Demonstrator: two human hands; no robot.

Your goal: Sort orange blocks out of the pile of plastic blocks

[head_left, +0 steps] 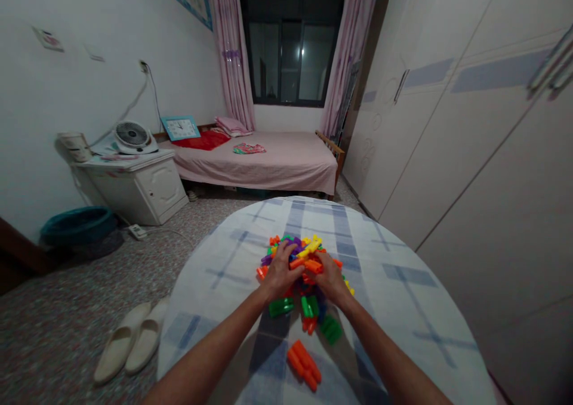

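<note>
A heap of colourful plastic building blocks lies in the middle of a round table covered by a white and blue checked cloth. My left hand rests on the left side of the heap with its fingers curled into the blocks. My right hand sits on the right side, and between the two hands is an orange block that both touch. Green blocks lie just below my hands. A separate cluster of orange blocks lies nearer to me.
Pale slippers lie on the speckled floor left of the table. Wardrobe doors line the right side. A bed stands under the window, and a white cabinet with a fan is at the left.
</note>
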